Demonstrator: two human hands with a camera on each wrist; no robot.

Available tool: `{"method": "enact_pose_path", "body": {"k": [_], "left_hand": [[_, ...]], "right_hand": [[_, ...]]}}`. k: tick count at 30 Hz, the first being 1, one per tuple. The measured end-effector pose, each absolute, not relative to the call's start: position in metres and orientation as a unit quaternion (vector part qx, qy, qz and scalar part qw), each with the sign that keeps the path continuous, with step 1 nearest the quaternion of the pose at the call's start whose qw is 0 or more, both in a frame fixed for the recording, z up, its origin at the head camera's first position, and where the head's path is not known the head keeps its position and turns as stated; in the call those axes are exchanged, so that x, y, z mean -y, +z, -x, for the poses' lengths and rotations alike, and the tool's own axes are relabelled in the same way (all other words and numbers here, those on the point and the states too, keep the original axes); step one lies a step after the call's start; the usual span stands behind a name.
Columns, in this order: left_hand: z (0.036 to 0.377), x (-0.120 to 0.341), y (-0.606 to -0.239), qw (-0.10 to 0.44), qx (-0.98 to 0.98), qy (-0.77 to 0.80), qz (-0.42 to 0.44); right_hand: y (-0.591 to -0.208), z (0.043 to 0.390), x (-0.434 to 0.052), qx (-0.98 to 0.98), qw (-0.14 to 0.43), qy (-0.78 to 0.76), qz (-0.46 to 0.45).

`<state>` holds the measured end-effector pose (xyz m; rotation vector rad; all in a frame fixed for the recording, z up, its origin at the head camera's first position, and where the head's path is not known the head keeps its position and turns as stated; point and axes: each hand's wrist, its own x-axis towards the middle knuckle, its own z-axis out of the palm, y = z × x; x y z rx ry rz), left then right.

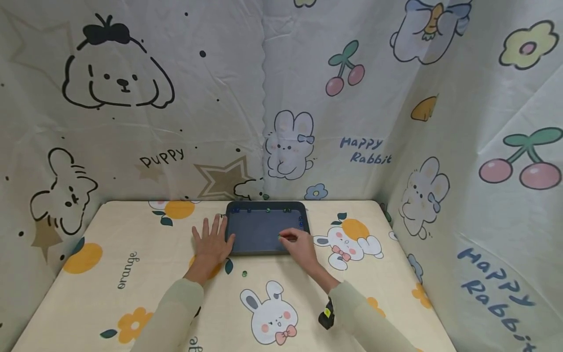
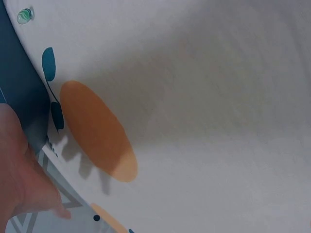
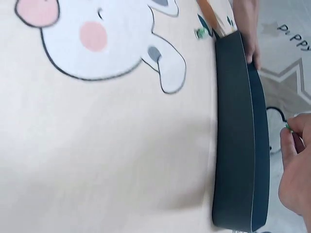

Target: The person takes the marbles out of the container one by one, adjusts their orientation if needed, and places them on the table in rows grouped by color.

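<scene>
I see the right hand (image 1: 301, 246) pinching a green marble (image 1: 280, 237) above the tray (image 1: 255, 237), the far marbles (image 1: 268, 210) beyond its fingers. The left hand (image 1: 212, 246), nearer the loose marble (image 1: 244, 274) off its thumb side, lies spread, gripping nothing.

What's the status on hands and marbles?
Right fingers pinch small green glass marble over dark rectangular tray. Left hand spread at tray's left side. Nothing visibly blocking.

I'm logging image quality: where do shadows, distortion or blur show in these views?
Left wrist: broad soft shadow across the cloth, finger-shaped shadows by the printed orange; right wrist: the tray looks bowed, the loose green marble slightly blurred; head: fairly even light, tray marbles too small to judge focus.
</scene>
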<state>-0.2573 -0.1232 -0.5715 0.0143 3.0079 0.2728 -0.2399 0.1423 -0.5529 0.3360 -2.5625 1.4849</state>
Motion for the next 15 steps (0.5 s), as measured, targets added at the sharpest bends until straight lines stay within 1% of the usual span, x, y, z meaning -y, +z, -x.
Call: {"method": "enact_pose_path", "body": {"k": [6,11,15], "left_hand": [[0.259,0.124,-0.573,0.061,-0.995,0.083,0.005],[0.258,0.125,-0.573,0.062,-0.994,0.085,0.003],[0.258,0.125,-0.573,0.057,-0.994,0.09,-0.003]], "right_hand": [[-0.557,0.219,-0.129,0.852,0.079,0.49,-0.167],[-0.566,0.203,-0.122,0.856,0.034,0.469,-0.213],[-0.575,0.199,-0.121,0.867,0.01,0.449,-0.216]]}}
